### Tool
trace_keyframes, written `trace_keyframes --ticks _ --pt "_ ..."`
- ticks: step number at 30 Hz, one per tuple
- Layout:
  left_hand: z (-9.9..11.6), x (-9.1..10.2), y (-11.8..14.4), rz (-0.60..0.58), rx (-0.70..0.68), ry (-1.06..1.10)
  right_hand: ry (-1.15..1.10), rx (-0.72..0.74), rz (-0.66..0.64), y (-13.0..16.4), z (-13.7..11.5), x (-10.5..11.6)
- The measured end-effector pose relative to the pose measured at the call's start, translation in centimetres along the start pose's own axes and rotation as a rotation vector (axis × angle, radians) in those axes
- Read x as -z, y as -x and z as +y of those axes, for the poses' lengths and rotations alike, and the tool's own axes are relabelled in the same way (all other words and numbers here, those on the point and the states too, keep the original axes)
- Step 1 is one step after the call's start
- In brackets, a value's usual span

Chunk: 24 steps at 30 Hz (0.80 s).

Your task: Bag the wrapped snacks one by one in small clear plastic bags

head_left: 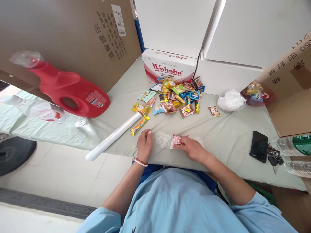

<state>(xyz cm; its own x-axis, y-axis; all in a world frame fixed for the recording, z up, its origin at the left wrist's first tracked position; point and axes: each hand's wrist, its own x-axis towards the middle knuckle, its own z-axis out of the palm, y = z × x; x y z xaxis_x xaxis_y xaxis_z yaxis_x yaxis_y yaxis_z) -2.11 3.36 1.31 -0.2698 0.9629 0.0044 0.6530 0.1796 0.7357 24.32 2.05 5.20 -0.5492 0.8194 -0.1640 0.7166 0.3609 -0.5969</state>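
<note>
My right hand (pixel 190 147) grips a small pink snack packet (pixel 177 141) by its right side, just above the cloth. Around and beneath the packet lies a crumpled clear plastic bag (pixel 164 139), partly hidden by that hand. My left hand (pixel 145 144) rests to the left of the bag, fingers curled in, with nothing visible in them. A yellow snack bar (pixel 140 125) lies just beyond it. Farther back, a pile of wrapped snacks (pixel 181 95) in many colours spreads across the cloth.
A white cardboard tube (pixel 113 137) overhangs the front edge at left. A red jug (pixel 73 87) and clear bottle (pixel 41 110) lie left. To the right are a red-and-cream packet (pixel 214 111), white plastic bag (pixel 231 100), phone (pixel 259 146) and keys (pixel 274 157). A Wahaha box (pixel 170 66) stands behind.
</note>
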Motion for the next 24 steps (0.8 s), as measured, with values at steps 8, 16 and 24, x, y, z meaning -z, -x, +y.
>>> trace_keyframes --ticks 8,16,24 --pt "4.9 0.3 -0.3 -0.433 -0.023 -0.057 0.062 0.112 -0.034 -0.3 0.2 0.3" --pt "8.7 -2.5 2.9 -0.528 0.015 0.529 -0.168 0.110 0.108 0.3 -0.3 0.0" --pt "9.7 -2.9 5.4 -0.459 -0.481 -0.062 -0.249 0.017 0.284 4.2 3.6 2.1"
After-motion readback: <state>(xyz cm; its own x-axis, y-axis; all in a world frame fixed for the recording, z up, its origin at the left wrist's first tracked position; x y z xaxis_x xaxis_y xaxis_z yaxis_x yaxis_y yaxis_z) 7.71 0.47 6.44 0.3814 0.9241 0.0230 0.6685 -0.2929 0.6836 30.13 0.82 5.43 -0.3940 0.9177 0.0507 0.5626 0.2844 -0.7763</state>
